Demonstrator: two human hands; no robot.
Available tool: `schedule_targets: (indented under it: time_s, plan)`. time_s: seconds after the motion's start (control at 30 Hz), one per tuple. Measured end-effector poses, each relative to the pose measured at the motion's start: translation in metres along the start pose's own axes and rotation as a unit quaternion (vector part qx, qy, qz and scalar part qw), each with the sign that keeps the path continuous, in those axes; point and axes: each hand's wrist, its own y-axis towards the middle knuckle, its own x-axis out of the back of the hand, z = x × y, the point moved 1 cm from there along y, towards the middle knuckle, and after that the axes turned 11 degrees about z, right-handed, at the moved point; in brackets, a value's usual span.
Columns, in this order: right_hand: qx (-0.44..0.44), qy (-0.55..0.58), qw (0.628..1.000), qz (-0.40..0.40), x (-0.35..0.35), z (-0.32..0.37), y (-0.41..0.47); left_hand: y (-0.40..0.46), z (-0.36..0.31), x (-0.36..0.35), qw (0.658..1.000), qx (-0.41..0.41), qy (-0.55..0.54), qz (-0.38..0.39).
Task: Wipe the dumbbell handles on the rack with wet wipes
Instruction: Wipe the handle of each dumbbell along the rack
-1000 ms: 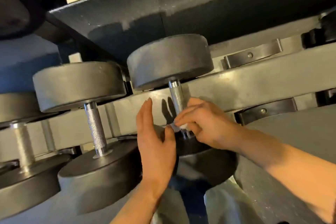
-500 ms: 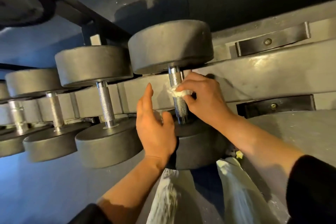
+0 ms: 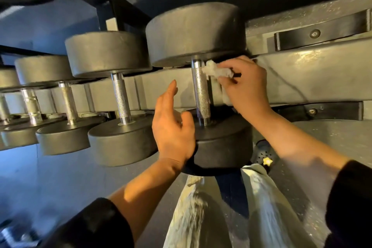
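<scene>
A row of black round-headed dumbbells lies on the grey rack (image 3: 302,82). The nearest dumbbell (image 3: 193,32) has a knurled steel handle (image 3: 200,92). My right hand (image 3: 245,84) pinches a crumpled white wet wipe (image 3: 216,70) just right of the handle's top end; the wipe touches the handle there. My left hand (image 3: 173,125) is held flat with straight fingers beside the handle's lower left, its thumb over the front head (image 3: 221,141), holding nothing.
Several more dumbbells, the closest (image 3: 120,94), line the rack to the left. Black cradle brackets (image 3: 322,34) sit empty to the right. An upper shelf overhangs the row. My light trousers and a shoe (image 3: 263,153) show below on the dark floor.
My right hand with the wipe has gone from the bottom of the handle up to its top end. The left hand stayed beside the handle. The view pulled back and leftward.
</scene>
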Motion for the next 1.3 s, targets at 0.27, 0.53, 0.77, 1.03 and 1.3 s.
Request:
schedule_targets:
  time_s: [0.27, 0.53, 0.77, 1.03, 1.3]
  plan:
    - [-0.045, 0.150, 0.987, 0.030, -0.014, -0.002, 0.010, 0.001, 0.004, -0.002, 1.000, -0.014, 0.003, -0.001]
    - [-0.055, 0.144, 0.983, 0.095, -0.013, -0.014, 0.001, 0.000, 0.003, -0.002, 1.000, -0.011, -0.021, 0.010]
    - [-0.075, 0.052, 0.966, 0.241, -0.005, -0.012, -0.014, 0.000, 0.004, -0.002, 1.000, -0.013, -0.010, 0.017]
    - [-0.083, 0.042, 0.971, 0.219, -0.002, -0.008, -0.022, 0.000, 0.006, -0.002, 1.000, -0.014, -0.003, 0.013]
    - [0.042, -0.029, 0.991, 0.122, -0.012, 0.001, -0.014, 0.002, 0.007, -0.003, 1.000, -0.007, -0.006, 0.011]
